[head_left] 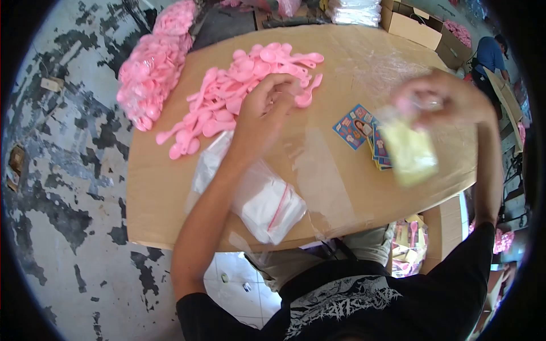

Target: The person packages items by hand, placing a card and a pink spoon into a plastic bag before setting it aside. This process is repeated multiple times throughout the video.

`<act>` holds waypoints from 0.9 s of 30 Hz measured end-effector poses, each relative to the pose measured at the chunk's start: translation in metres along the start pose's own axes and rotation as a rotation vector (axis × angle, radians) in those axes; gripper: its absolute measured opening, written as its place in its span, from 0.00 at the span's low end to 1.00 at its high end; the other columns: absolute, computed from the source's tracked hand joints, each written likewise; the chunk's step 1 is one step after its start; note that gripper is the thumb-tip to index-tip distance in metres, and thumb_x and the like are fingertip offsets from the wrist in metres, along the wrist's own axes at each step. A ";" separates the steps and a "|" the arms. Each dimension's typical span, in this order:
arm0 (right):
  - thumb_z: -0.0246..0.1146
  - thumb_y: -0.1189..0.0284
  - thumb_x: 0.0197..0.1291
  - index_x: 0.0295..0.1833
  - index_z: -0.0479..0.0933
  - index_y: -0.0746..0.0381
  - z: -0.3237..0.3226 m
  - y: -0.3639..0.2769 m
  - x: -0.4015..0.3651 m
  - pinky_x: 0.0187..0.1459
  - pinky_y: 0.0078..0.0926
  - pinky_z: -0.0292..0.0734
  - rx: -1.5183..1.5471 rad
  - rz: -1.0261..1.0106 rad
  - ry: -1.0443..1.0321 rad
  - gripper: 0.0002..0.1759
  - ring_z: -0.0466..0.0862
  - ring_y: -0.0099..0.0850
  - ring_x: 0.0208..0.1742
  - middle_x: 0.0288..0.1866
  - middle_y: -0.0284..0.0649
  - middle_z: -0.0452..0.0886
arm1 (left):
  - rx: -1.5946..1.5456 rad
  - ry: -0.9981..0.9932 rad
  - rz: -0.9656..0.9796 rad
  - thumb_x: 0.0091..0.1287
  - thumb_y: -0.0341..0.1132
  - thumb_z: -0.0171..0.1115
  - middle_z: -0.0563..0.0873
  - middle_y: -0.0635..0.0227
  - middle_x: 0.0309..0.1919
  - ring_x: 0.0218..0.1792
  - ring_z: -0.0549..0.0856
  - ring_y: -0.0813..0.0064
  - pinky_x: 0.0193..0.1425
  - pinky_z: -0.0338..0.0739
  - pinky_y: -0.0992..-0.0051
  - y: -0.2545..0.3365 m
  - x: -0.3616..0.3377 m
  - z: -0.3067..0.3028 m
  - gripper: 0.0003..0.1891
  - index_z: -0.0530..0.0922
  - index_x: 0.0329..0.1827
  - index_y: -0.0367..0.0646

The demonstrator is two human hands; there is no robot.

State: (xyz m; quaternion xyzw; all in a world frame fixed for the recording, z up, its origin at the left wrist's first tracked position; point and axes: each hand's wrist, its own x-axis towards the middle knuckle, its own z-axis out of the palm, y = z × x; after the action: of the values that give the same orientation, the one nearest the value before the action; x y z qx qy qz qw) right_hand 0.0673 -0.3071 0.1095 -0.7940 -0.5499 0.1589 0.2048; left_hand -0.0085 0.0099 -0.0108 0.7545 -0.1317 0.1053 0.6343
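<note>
My left hand (264, 108) hovers at the near right edge of a heap of pink plastic spoons (227, 85). Its fingers are curled but apart from the thumb, and I see nothing held in them. Over on the right, my right hand (446, 102), smeared by motion, grips the top of a clear plastic packet (409, 150) with something pale yellow inside and a bit of pink near the top. Left of the packet lies a small stack of blue printed cards (356, 126). Under my left forearm is a stack of clear plastic bags (267, 207) with a red line.
A cardboard-covered table (318, 187) carries these things. Large bags of pink spoons (151, 74) stand beyond its left edge. At the back right sits an open carton (412, 25). Below the near edge, a box holds filled packets (409, 241). Another person (490, 57) crouches far right.
</note>
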 end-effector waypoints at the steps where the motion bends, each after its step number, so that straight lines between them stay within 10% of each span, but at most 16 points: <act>1: 0.74 0.68 0.52 0.56 0.79 0.62 -0.017 -0.013 -0.015 0.44 0.27 0.80 0.092 0.229 -0.308 0.25 0.85 0.26 0.39 0.38 0.35 0.86 | 0.149 -0.086 0.001 0.70 0.41 0.62 0.81 0.64 0.55 0.50 0.81 0.77 0.51 0.77 0.73 0.007 -0.003 -0.005 0.18 0.76 0.57 0.38; 3: 0.73 0.66 0.53 0.50 0.81 0.61 -0.023 -0.028 -0.039 0.47 0.33 0.79 -0.153 0.455 -0.394 0.19 0.86 0.32 0.41 0.37 0.35 0.87 | 0.508 -0.270 -0.028 0.61 0.40 0.69 0.84 0.66 0.43 0.43 0.83 0.73 0.47 0.77 0.72 0.018 -0.009 -0.005 0.16 0.81 0.45 0.37; 5: 0.72 0.62 0.54 0.48 0.82 0.63 0.004 -0.036 -0.041 0.48 0.34 0.77 -0.243 0.398 -0.021 0.20 0.85 0.35 0.43 0.37 0.37 0.86 | 0.811 -0.376 0.157 0.58 0.39 0.71 0.84 0.65 0.36 0.39 0.83 0.70 0.45 0.76 0.71 0.015 -0.017 -0.001 0.15 0.82 0.42 0.37; 11: 0.65 0.56 0.62 0.49 0.81 0.63 0.060 -0.038 0.020 0.50 0.36 0.75 -0.302 0.015 0.086 0.21 0.82 0.40 0.43 0.41 0.41 0.85 | 0.654 -0.405 0.019 0.58 0.38 0.72 0.84 0.61 0.33 0.35 0.84 0.67 0.43 0.77 0.71 0.008 -0.013 0.006 0.13 0.81 0.36 0.36; 19: 0.63 0.62 0.66 0.46 0.80 0.64 0.064 -0.014 0.077 0.36 0.27 0.75 0.145 0.107 0.027 0.15 0.81 0.29 0.30 0.30 0.39 0.84 | -0.058 0.164 0.005 0.69 0.32 0.64 0.83 0.68 0.41 0.31 0.81 0.80 0.37 0.78 0.79 0.030 0.001 -0.006 0.11 0.74 0.49 0.40; 20: 0.63 0.62 0.67 0.46 0.80 0.64 0.063 -0.010 0.079 0.33 0.25 0.75 0.280 0.089 0.043 0.14 0.81 0.26 0.28 0.28 0.37 0.83 | -0.269 0.207 0.009 0.70 0.32 0.63 0.83 0.66 0.48 0.39 0.84 0.77 0.47 0.80 0.75 0.036 0.001 -0.002 0.23 0.66 0.65 0.42; 24: 0.61 0.65 0.69 0.44 0.80 0.65 0.069 -0.003 0.078 0.31 0.21 0.73 0.589 0.060 0.107 0.13 0.78 0.20 0.27 0.25 0.34 0.81 | -0.747 -0.180 -0.165 0.75 0.39 0.56 0.81 0.62 0.56 0.57 0.81 0.75 0.66 0.73 0.71 0.022 -0.011 0.019 0.30 0.57 0.75 0.38; 27: 0.60 0.63 0.68 0.44 0.80 0.65 0.063 0.002 0.066 0.33 0.25 0.75 0.468 0.008 0.019 0.15 0.81 0.25 0.28 0.27 0.37 0.83 | -0.513 -0.046 -0.330 0.77 0.41 0.52 0.82 0.60 0.56 0.57 0.82 0.75 0.64 0.74 0.71 0.021 -0.016 0.042 0.25 0.64 0.71 0.35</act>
State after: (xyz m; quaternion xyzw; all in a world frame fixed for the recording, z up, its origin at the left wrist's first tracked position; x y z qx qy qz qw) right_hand 0.0617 -0.2364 0.0525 -0.7284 -0.4931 0.2755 0.3879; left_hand -0.0309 -0.0339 -0.0036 0.5830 -0.0441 -0.0531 0.8095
